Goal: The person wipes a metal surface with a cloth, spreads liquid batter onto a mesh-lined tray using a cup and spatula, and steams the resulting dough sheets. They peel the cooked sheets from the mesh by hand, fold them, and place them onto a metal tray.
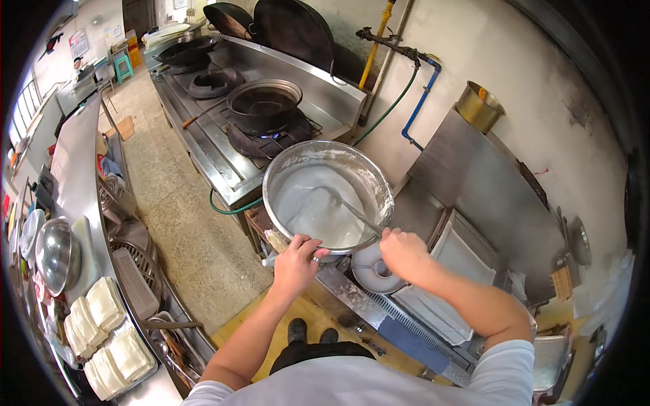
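A large stainless-steel mixing bowl stands in front of me, with a thick white liquid inside and white residue smeared on its inner wall. My left hand is closed on the bowl's near rim, with a ring on one finger. In my right fist, at the bowl's near right side, is the handle of a long metal stirring tool. The tool slants down to the left into the liquid, which hides the shape of its head. Below the bowl, a round pale lid-like disc partly shows between my arms.
A wok-like pan sits over a blue flame on the stove beyond the bowl. White trays stand at the right. On the left counter lie a metal bowl and folded white sheets. A green hose hangs nearby.
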The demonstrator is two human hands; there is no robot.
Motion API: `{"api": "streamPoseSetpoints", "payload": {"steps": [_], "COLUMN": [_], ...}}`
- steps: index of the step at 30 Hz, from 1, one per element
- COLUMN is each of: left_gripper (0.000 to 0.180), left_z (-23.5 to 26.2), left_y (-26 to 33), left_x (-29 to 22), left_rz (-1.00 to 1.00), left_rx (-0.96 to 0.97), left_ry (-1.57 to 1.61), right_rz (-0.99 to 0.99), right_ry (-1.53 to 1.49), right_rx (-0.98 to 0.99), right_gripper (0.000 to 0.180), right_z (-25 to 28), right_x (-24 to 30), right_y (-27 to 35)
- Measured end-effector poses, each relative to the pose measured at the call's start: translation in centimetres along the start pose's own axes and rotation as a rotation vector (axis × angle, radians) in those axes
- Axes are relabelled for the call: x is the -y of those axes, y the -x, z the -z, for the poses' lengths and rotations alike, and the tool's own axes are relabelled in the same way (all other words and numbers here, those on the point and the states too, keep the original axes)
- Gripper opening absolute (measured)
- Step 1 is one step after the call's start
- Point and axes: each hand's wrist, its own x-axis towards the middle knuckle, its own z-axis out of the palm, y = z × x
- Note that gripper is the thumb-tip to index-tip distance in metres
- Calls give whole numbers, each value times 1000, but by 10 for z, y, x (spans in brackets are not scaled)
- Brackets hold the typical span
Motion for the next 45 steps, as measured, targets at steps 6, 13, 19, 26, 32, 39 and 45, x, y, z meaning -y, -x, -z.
{"api": "streamPoseSetpoints", "payload": {"steps": [6, 13, 19, 26, 32, 39, 45], "left_gripper": [23, 24, 28, 29, 28, 35, 38], "left_z": [-3, -4, -10, -6, -7, -38, -106], "left_y": [2, 4, 6, 8, 7, 5, -19], "left_x": [-1, -11, -19, -29, -41, -97, -154], "left_rz": [-21, 27, 87, 120, 141, -18, -566], "left_rx": [-32, -43, -42, -26, -23, 19, 173], "left_ry": [-30, -66, -79, -141, -181, -266, 0], "right_rz": [60, -252, -384, -405, -263, -305, -171], "right_ry": [-214, -980, -1425, -1633, -1342, -1308, -1652], "right_rx": [453, 597, 440, 217, -198, -382, -366], "right_gripper": [22, 38, 36, 24, 19, 46, 61], "right_z": [78, 37, -16, -33, -72, -76, -77], "right_x": [-38, -34, -18, -11, -7, 2, -9], "right_y": [-34, -35, -16, 24, 65, 117, 162]}}
